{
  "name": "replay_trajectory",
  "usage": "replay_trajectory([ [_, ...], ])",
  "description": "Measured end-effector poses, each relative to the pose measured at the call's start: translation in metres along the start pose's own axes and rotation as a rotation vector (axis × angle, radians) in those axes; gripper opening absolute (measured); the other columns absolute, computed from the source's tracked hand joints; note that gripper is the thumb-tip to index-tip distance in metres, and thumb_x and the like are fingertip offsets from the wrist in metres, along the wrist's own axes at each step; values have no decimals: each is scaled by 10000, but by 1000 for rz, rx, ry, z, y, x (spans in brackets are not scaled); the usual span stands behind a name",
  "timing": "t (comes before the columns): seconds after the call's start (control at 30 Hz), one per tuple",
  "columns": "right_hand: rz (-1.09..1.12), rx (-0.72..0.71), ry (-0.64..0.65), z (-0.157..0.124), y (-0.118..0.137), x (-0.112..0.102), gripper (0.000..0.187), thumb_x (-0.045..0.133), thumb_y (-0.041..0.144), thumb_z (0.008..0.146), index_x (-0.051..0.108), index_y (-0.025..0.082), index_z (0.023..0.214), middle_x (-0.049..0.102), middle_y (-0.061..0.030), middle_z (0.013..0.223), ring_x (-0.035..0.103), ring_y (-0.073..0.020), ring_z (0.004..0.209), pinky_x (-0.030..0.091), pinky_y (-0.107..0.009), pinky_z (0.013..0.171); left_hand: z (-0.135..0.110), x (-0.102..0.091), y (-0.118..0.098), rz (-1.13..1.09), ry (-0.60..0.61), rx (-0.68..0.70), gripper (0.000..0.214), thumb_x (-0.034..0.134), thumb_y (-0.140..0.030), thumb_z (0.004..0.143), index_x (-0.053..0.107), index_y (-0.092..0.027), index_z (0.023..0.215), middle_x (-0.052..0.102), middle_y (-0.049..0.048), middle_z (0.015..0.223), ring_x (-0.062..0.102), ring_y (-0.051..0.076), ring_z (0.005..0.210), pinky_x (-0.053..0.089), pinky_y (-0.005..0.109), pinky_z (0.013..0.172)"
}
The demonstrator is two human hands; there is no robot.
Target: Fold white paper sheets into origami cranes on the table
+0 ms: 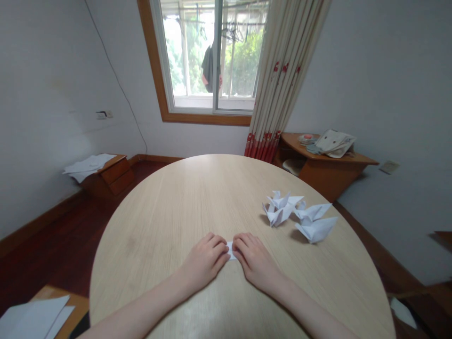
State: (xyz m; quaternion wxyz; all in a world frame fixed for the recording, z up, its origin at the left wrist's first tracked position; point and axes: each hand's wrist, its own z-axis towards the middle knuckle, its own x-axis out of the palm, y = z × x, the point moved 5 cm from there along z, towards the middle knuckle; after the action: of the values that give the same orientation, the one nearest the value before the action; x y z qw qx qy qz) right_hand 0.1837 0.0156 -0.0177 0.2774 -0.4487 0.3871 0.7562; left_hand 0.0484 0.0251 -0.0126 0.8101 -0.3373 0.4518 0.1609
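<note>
A small piece of white paper (230, 251) lies flat near the front middle of the table, mostly covered by my hands. My left hand (208, 256) holds its left side with the fingers bent together over it. On the other side, my right hand (254, 256) grips the paper the same way, so just a narrow strip shows between the two. To the right of my hands stand several folded white paper birds (316, 229), grouped close together.
The round wooden table (151, 216) has its curved edge all around. Loose white sheets (35, 318) lie on a surface at the lower left. A nightstand (113, 174) with papers, a corner desk (328, 162) with a cloth bag, and a curtained window stand beyond.
</note>
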Motion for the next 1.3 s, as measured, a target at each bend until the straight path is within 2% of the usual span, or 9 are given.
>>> replay_trajectory([
  [0.2, 34, 60, 26, 2, -2, 0, 147, 487, 54, 890, 513, 199, 877, 603, -53, 979, 503, -234, 944, 387, -395, 823, 2, 2, 5, -30, 28, -12, 27, 629, -185, 891, 610, -166, 891, 628, 33, 958, 542, 194, 908, 474, 315, 781],
  [0.4, 103, 119, 97, 5, -8, -1, 143, 526, 71, 876, 538, 214, 881, 604, -33, 1012, 499, -231, 982, 348, -406, 852, 4, 3, 11, -26, 81, -3, 103, 673, -208, 861, 592, -166, 911, 614, 39, 971, 541, 206, 908, 451, 331, 778],
  [0.63, 221, 96, 165, 6, -18, -6, 160, 546, 68, 863, 551, 225, 892, 593, -9, 1006, 499, -208, 1025, 325, -389, 904, 4, -1, 19, -90, 151, 82, 137, 640, -252, 890, 595, -179, 998, 610, 52, 1037, 539, 212, 970, 438, 337, 824],
  [1.07, 456, 29, 182, 6, -35, -11, 143, 583, 115, 830, 598, 223, 922, 572, -26, 997, 521, -200, 1004, 395, -360, 905, 4, -10, 26, -299, 218, 130, 260, 581, -362, 922, 634, -206, 1123, 616, 77, 1102, 536, 217, 1024, 451, 361, 884],
  [1.3, 502, 39, 188, 6, -36, -15, 188, 582, 94, 808, 625, 215, 945, 573, -32, 1006, 536, -197, 1007, 417, -363, 909, 4, -14, 25, -319, 229, 112, 258, 607, -300, 911, 643, -215, 1152, 626, 77, 1123, 541, 216, 1048, 455, 375, 913],
])
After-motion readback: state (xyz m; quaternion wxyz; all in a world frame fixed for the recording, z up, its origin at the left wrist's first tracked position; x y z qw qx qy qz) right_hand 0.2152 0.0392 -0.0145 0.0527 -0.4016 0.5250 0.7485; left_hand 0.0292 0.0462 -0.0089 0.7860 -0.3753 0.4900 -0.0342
